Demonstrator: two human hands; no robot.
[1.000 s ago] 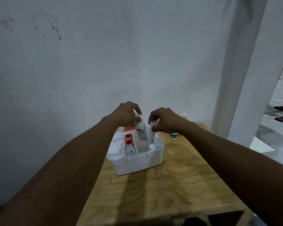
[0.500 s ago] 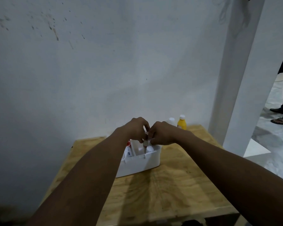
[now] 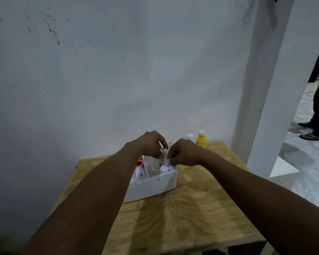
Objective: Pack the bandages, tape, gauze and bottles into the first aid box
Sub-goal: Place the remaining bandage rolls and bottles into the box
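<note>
— What are the hands doing?
— The left hand [image 3: 151, 144] and right hand [image 3: 184, 153] are together pinching a white bottle [image 3: 163, 156], standing it inside the first aid box [image 3: 151, 188] on the table [image 3: 201, 214].
— Anything outside?
— A yellow bottle [image 3: 201, 141] is standing behind.

Matt plastic box [image 3: 151, 186] (grainy wood table [image 3: 201, 214])

Left hand [image 3: 151, 144] lifted slightly, white bottle [image 3: 162, 157] now showing tilted between both hands, right hand [image 3: 184, 153] lower.

Both hands, left [image 3: 151, 143] and right [image 3: 184, 152], grip a white bottle [image 3: 162, 156] above the first aid box [image 3: 151, 186].
</note>
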